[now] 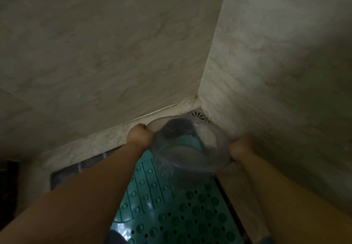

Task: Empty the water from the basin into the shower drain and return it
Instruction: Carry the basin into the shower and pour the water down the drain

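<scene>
Left fingers: the left hand (140,136) is curled tight over the basin's rim, fingers wrapped onto the lip, knuckles up.
Right fingers: the right hand (240,150) is clamped the same way on the opposite rim; the fingertips themselves are tucked under and I can't see them.
Between the fingers: the clear basin (190,144), held off the floor and tipped away from the person, far lip dipping toward the corner.
Water: hard to read through the clear plastic; a faint sheen sits in the bowl, no stream visible.
Just past the far lip: the drain grate (197,115), set right in the corner where the two walls (114,53) meet.
Step in hand: the pour, by my reading, lined up over the drain.
Next move: a steeper tilt forward, both grips kept firm, lip kept over the grate.
Edges: wall close beside the right fingers, wall close ahead; little room that way.
Open room: back toward the person, over the teal mat (171,205) below the arms, clear for lifting the basin away.
</scene>
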The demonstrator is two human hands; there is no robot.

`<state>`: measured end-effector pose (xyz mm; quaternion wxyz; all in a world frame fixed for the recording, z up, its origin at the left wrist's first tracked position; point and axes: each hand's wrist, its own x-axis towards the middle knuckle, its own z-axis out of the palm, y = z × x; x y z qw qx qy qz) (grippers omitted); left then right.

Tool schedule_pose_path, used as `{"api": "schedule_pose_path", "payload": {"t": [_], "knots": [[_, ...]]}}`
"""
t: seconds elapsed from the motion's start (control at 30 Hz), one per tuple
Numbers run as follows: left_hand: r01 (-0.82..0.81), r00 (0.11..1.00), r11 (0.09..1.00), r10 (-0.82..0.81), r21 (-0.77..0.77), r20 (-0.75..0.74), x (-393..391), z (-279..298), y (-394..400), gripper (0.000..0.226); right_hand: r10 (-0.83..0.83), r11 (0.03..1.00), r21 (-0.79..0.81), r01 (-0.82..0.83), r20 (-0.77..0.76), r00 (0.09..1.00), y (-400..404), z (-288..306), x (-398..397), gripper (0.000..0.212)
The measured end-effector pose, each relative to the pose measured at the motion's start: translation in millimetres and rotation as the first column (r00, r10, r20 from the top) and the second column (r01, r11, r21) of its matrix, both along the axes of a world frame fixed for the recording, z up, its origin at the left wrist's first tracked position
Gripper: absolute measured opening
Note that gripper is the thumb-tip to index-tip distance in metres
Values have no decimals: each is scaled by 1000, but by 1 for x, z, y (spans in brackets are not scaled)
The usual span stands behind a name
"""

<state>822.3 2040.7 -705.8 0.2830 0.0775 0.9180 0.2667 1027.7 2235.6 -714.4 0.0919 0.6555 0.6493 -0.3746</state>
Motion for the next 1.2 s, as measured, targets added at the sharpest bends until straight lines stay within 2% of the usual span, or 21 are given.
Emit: {"api": "schedule_pose_path", "payload": {"t": [0.17, 0.37, 0.5, 0.93, 1.2], "knots": [[-23, 1000, 1000, 23, -4, -16, 4, 4, 0, 37, 18, 1000, 2, -18, 25, 1000, -1, 7, 1, 34], [-41, 999, 999, 41, 2, 4, 4, 7, -1, 47, 8, 1000, 20, -8, -29, 1000, -4, 7, 0, 32], [-54, 998, 998, 53, 21, 13, 5, 8, -1, 47, -6, 1000, 16, 7, -67, 998, -4, 10, 0, 25], [-83, 996, 994, 82, 66, 23, 9, 11, 1, 39, -23, 1000, 11, 24, -108, 994, -7, 17, 2, 30], [-157, 984, 980, 145, 118, 105, 11, 15, 2, 47, -122, 992, -65, 112, -173, 977, -8, 20, 6, 29]]}}
